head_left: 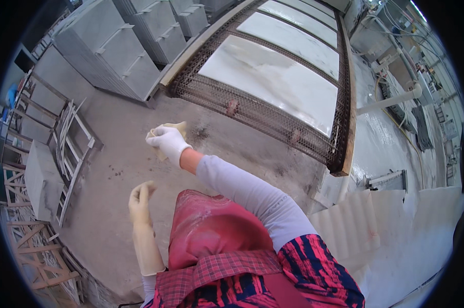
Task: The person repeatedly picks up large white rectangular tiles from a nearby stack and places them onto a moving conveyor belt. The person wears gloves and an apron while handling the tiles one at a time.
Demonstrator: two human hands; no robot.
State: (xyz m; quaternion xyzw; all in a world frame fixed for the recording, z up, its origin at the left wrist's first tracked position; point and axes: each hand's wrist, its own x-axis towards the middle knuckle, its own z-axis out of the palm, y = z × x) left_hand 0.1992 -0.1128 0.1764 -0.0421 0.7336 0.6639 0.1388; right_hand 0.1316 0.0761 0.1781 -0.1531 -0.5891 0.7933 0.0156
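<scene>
Near the middle left of the frame, the right hand (168, 142) has its fingers clenched around a yellowish cloth (173, 128), while the left hand (141, 197), just below it, is loosely curled and holds nothing visible.

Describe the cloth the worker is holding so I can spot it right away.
Start at the metal mesh rack carrying white stone slabs, then drop to the grey floor in front of it. There the right hand, in a white glove, grips a small crumpled cloth. It is pale yellow, unlike the white glove.
</scene>
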